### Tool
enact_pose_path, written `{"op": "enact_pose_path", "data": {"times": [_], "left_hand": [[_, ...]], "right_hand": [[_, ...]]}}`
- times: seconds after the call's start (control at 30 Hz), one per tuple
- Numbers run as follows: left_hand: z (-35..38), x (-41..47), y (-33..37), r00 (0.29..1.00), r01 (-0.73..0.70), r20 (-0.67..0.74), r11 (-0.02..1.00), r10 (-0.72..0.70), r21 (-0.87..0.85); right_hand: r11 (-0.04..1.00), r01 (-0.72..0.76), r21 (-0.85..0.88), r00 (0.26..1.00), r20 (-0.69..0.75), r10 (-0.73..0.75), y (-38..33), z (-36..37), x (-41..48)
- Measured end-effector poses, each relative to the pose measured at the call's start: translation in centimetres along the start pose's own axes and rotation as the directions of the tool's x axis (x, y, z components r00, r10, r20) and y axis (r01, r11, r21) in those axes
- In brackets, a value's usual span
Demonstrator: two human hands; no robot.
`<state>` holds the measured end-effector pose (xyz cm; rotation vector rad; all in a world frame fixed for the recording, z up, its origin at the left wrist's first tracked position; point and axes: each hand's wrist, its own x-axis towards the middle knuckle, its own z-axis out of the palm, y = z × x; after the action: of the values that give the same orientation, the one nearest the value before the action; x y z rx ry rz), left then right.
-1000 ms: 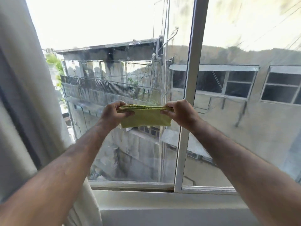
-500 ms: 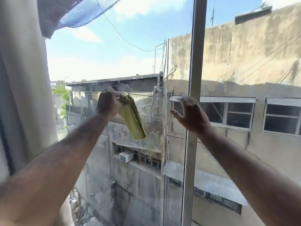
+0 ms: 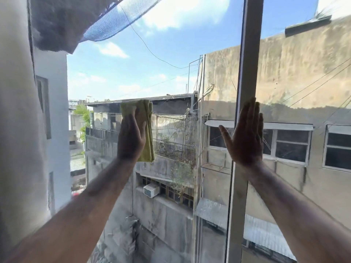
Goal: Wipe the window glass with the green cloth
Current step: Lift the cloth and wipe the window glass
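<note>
Left hand (image 3: pixel 131 141), fingers flat, presses green cloth (image 3: pixel 146 130) on window glass (image 3: pixel 171 73), 9 o'clock of frame (image 3: pixel 247 73). Right hand (image 3: pixel 245 137) open, bracing. Wiping judged barely begun; most glass left.

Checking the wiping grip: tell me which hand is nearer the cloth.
Left. The left hand presses flat on the cloth against the glass; the right hand lies open on the frame, apart from it.

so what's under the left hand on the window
The folded green cloth lies under the left hand, pressed flat to the window glass. Its top and right edges stick out past the hand. The middle of the cloth and the glass behind it are covered.
</note>
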<state>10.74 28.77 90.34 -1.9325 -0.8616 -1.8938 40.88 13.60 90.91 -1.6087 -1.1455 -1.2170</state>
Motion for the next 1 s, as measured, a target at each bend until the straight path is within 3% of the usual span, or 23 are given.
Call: {"op": "enact_pose_path", "data": {"times": [0.1, 0.27, 0.33, 0.37, 0.43, 0.47, 0.5, 0.53, 0.57, 0.63, 0.67, 0.7, 0.77, 0.8, 0.87, 0.9, 0.93, 0.97, 1.0], "left_hand": [[2.6, 0.0, -1.4, 0.991, -0.133, -0.011, 0.988, 0.134, 0.085], [5.4, 4.8, 3.5, 0.991, 0.058, -0.126, 0.993, -0.044, 0.105], [7.0, 3.1, 6.3, 0.99, -0.128, -0.036, 0.984, 0.133, 0.126], [7.9, 1.2, 7.2, 0.953, -0.303, 0.057, 0.942, 0.298, 0.145], [8.5, -3.4, 7.4, 0.744, -0.664, 0.265, 0.726, 0.614, 0.182], [8.2, -5.2, 6.4, 0.633, -0.769, 0.346, 0.616, 0.693, 0.173], [7.8, -6.1, 4.9, 0.576, -0.813, 0.378, 0.559, 0.725, 0.166], [7.1, -6.2, 3.5, 0.604, -0.792, 0.36, 0.586, 0.711, 0.172], [6.5, -5.6, 2.2, 0.708, -0.702, 0.307, 0.681, 0.636, 0.209], [5.7, -3.1, 0.9, 0.96, -0.279, 0.094, 0.919, 0.263, 0.279], [5.4, -1.4, 1.1, 0.999, -0.036, -0.024, 0.967, 0.043, 0.254], [5.4, 0.3, 1.9, 0.986, 0.139, -0.115, 0.97, -0.117, 0.202], [6.2, 2.8, 4.4, 0.963, 0.233, -0.176, 0.959, -0.205, 0.158], [6.7, 3.1, 5.8, 0.982, 0.153, -0.141, 0.973, -0.129, 0.173], [8.3, 1.2, 8.1, 0.976, -0.215, 0.036, 0.948, 0.213, 0.232], [9.1, -1.0, 8.7, 0.892, -0.45, 0.156, 0.86, 0.424, 0.24], [9.4, -3.2, 8.6, 0.756, -0.652, 0.274, 0.724, 0.595, 0.226], [9.2, -5.1, 7.7, 0.613, -0.787, 0.366, 0.582, 0.7, 0.205], [8.7, -6.4, 6.2, 0.518, -0.853, 0.416, 0.489, 0.748, 0.183]], "right_hand": [[0.999, -0.007, -0.043, 0.999, -0.044, 0.005, 0.2, 1.1, 0.1], [0.997, 0.007, -0.078, 0.994, -0.11, -0.016, 0.4, 1.6, 0.0], [0.996, 0.004, -0.095, 0.993, -0.116, -0.015, 0.4, 1.6, 0.0], [0.994, 0.003, -0.105, 0.993, -0.12, -0.015, 0.4, 1.7, 0.0], [0.994, 0.006, -0.114, 0.992, -0.124, -0.02, 0.4, 1.7, 0.0], [0.993, 0.006, -0.115, 0.992, -0.122, -0.02, 0.4, 1.7, 0.0], [0.993, 0.005, -0.115, 0.993, -0.12, -0.019, 0.4, 1.8, -0.1], [0.993, 0.005, -0.115, 0.993, -0.118, -0.019, 0.5, 1.8, -0.1], [0.994, 0.006, -0.113, 0.993, -0.119, -0.019, 0.5, 1.8, -0.1], [0.994, 0.007, -0.11, 0.993, -0.119, -0.02, 0.5, 1.8, 0.0], [0.994, 0.007, -0.113, 0.993, -0.117, -0.021, 0.5, 1.9, -0.1], [0.993, 0.008, -0.115, 0.993, -0.116, -0.021, 0.6, 1.9, -0.1], [0.994, 0.011, -0.105, 0.992, -0.124, -0.024, 0.6, 2.0, -0.1], [0.995, 0.013, -0.097, 0.991, -0.129, -0.026, 0.6, 2.0, 0.0], [0.995, 0.017, -0.099, 0.991, -0.133, -0.03, 0.6, 2.1, 0.0], [0.995, 0.016, -0.103, 0.99, -0.135, -0.03, 0.6, 2.1, -0.1], [0.994, 0.014, -0.105, 0.99, -0.138, -0.028, 0.6, 2.0, -0.1], [0.994, 0.011, -0.108, 0.99, -0.141, -0.027, 0.5, 2.0, -0.1], [0.994, 0.01, -0.107, 0.99, -0.141, -0.026, 0.5, 1.9, -0.2]]}}
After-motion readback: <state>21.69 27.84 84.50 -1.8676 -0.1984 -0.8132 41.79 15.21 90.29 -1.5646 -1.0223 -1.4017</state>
